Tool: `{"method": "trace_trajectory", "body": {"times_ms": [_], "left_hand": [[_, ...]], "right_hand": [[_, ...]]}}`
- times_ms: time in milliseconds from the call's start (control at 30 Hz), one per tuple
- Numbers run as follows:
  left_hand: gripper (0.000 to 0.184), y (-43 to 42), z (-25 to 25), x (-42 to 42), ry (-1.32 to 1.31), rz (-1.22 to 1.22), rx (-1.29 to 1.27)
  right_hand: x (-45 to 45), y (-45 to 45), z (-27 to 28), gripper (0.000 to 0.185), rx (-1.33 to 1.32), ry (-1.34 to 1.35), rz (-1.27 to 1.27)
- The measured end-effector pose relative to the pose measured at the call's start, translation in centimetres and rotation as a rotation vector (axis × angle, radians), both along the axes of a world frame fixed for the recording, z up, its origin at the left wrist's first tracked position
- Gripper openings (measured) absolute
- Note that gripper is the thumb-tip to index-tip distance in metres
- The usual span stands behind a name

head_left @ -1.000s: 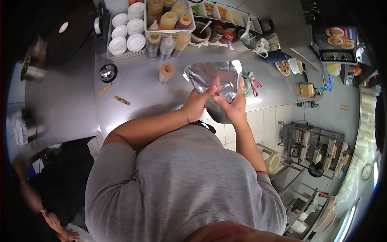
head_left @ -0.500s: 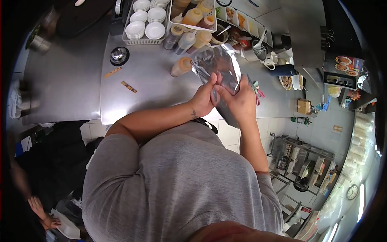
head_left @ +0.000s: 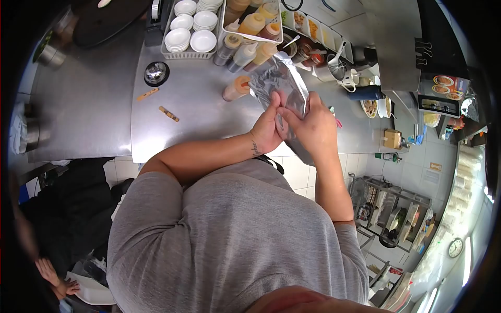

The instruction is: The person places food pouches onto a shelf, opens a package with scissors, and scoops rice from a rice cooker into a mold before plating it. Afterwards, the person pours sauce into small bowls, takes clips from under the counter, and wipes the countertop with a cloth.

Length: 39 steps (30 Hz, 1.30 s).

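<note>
Both hands grasp a silver foil pouch (head_left: 284,86) above the near edge of the metal counter (head_left: 198,115). The left hand (head_left: 269,125) grips its left side, and the right hand (head_left: 313,125) grips its right side, with the thumbs close together on the shiny front. The pouch is tilted, its wide upper end leaning out over the counter and its lower part running down beneath the right hand. Its foil is creased around the thumbs.

An uncapped squeeze bottle (head_left: 237,88) with an orange-red rim stands on the counter just beside the pouch's upper left edge; whether they touch cannot be told. Behind it, three capped squeeze bottles (head_left: 243,56) stand in a row in front of a white bin (head_left: 255,36) holding more sauce bottles. To the left of these, a white basket (head_left: 190,54) carries stacks of small round white dishes (head_left: 177,39).

A call bell (head_left: 156,73) sits on the left of the counter, with a light wooden piece (head_left: 148,94) and a darker one (head_left: 169,114) lying nearer the person. Beyond the pouch, to the right, are a white jug (head_left: 350,79) and a plate of food (head_left: 369,108). At the lower left, a co-worker's hands (head_left: 58,279) are near a white container (head_left: 94,290), well apart from the pouch.
</note>
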<state>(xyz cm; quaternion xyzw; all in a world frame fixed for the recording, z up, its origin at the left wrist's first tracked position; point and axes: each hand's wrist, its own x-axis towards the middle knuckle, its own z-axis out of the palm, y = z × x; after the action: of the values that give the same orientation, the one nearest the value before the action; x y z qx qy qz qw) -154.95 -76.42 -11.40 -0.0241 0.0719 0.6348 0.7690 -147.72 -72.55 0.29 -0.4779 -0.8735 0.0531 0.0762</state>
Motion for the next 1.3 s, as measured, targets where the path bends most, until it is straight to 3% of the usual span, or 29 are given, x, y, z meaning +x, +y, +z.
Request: {"method": "trace_trajectory", "body": {"times_ms": [333,633,867,1033,1133,1233,1300], "left_hand": [[0.043,-0.1,1.5,-0.5,-0.062,-0.002,-0.064],[0.061,0.9,0.5,-0.2,-0.125,0.033,-0.022],[0.056,1.9,-1.4,0.2,-0.219,0.037,0.052],[0.061,1.5,1.4,-0.7,-0.169,0.041,-0.08],[0.062,1.4,0.3,-0.9,-0.257,0.039,0.107],[0.065,1.6,0.8,-0.8,-0.136,0.062,0.067],[0.062,1.5,0.4,-1.1,-0.209,0.069,0.188]], "right_hand": [[-1.2,-0.1,1.3,0.051,-0.02,-0.066,0.03],[-2.8,0.6,2.6,0.051,-0.058,-0.125,0.079],[-3.6,1.7,2.6,0.047,-0.062,-0.164,0.142],[-4.6,1.6,3.5,0.045,-0.072,-0.207,0.128],[-4.6,1.7,3.5,0.044,-0.057,-0.197,0.156],[-4.7,1.8,3.6,0.043,-0.06,-0.192,0.186],[-4.9,1.9,3.6,0.042,-0.061,-0.213,0.189]]}}
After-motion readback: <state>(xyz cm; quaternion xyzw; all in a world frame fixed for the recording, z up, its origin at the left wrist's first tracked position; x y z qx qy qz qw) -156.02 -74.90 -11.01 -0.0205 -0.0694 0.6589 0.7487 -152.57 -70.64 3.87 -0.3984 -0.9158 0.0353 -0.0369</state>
